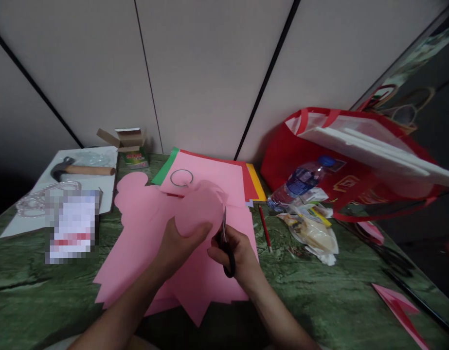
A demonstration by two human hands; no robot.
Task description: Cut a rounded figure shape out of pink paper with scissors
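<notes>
Left forearm (125, 296) and right forearm (278, 311) reach in from the bottom edge, over a green marbled desk (290, 287). The left grip (184, 238) pinches a rounded pink paper piece (198, 211), thumb flat across its lower front, the other fingers mostly hidden behind it. That piece is raised above the layered pink sheets (144, 248) spread across the middle of the desk. The right grip (233, 248) is curled around the black handles of the scissors (229, 260), whose blades point upward along the right edge of the rounded piece; how far the blades are parted I cannot tell.

Behind the hands, a thin dark ring (181, 170) lies on a pink sheet, with green, red and yellow edges showing beneath. Just right of the stack is a red pencil (265, 228), then a crumpled clear packet (314, 233) and a blue-capped bottle (300, 182), tilted against a red bag (282, 150). At the left, a hammer (93, 170) rests on a white board (107, 192), near a small opened box (134, 158).
</notes>
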